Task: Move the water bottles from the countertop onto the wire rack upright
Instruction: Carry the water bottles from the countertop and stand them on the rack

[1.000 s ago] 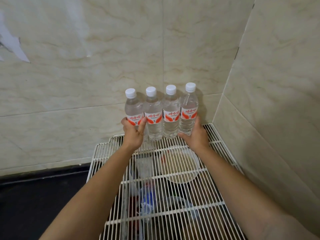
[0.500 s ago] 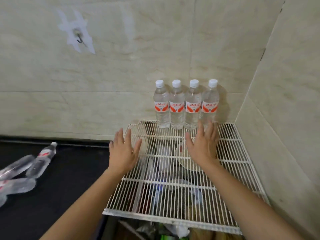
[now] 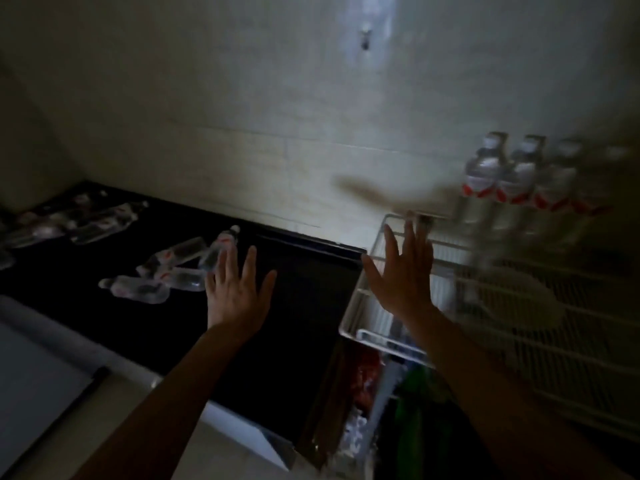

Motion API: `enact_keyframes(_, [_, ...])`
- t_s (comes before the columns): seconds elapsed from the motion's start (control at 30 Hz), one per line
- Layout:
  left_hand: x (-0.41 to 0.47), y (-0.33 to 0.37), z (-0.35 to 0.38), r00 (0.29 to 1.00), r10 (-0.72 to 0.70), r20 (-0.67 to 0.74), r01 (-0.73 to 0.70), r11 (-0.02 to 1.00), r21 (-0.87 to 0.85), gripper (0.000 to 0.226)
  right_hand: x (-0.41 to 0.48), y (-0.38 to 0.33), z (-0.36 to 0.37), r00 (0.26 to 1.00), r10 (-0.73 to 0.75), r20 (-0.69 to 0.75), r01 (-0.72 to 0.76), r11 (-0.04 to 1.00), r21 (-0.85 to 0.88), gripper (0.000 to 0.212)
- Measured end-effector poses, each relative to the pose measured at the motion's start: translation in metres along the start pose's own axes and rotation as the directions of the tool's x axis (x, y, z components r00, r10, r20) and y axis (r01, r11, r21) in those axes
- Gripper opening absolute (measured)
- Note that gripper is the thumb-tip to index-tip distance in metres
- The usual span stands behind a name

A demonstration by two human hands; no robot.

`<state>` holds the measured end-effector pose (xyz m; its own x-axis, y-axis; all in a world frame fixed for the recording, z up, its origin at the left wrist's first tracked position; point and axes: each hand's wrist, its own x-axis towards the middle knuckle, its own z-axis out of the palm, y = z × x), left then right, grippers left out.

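The picture is dark and blurred. Several clear water bottles with red-and-white labels (image 3: 498, 188) stand upright in a row at the back of the white wire rack (image 3: 554, 327), against the wall. More bottles lie on their sides on the black countertop (image 3: 304, 306): a near cluster (image 3: 173, 275) and a far cluster (image 3: 79, 220) at the left. My left hand (image 3: 239, 292) hovers with spread fingers over the countertop, just right of the near cluster, holding nothing. My right hand (image 3: 405, 275) is spread over the rack's left edge, empty.
Tiled walls close the back and right. A hook (image 3: 365, 38) sticks out of the back wall. Below the rack's front edge lie packets and a green item (image 3: 415, 427). A pale surface (image 3: 41, 375) borders the countertop at the near left.
The view has swung left and gone dark. Both hands moved left off the standing bottles; my left hand is now over the countertop near the lying bottles, my right at the rack's left edge.
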<state>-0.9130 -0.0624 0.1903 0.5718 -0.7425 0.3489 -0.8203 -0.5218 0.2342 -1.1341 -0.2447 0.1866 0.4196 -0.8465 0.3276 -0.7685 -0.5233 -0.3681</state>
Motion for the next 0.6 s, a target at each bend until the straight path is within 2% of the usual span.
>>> enact_keyframes(0.2, [-0.005,-0.145,-0.043,0.996,0.015,-0.085,-0.016,1.0,-0.003,0.063,-0.011,-0.154,0.053,0.993,-0.099,0.068,0.101,0.994,-0.029,0.074])
enact_keyframes(0.3, [-0.005,-0.205,-0.058,0.996,-0.043,-0.074,0.042,0.999,-0.015,0.071,-0.018,-0.218,0.077,0.976,-0.183,0.12,0.186,0.982,-0.014,0.073])
enact_keyframes(0.37, [-0.001,-0.238,-0.06,0.996,-0.063,-0.059,0.064,0.998,0.014,0.073,-0.017,-0.247,0.092,0.963,-0.22,0.153,0.224,0.974,-0.01,0.073])
enact_keyframes(0.6, [0.019,-0.306,-0.032,0.964,-0.252,0.083,0.257,0.965,-0.052,0.076,0.0,-0.301,0.156,0.924,-0.248,0.289,0.26,0.966,-0.003,0.072])
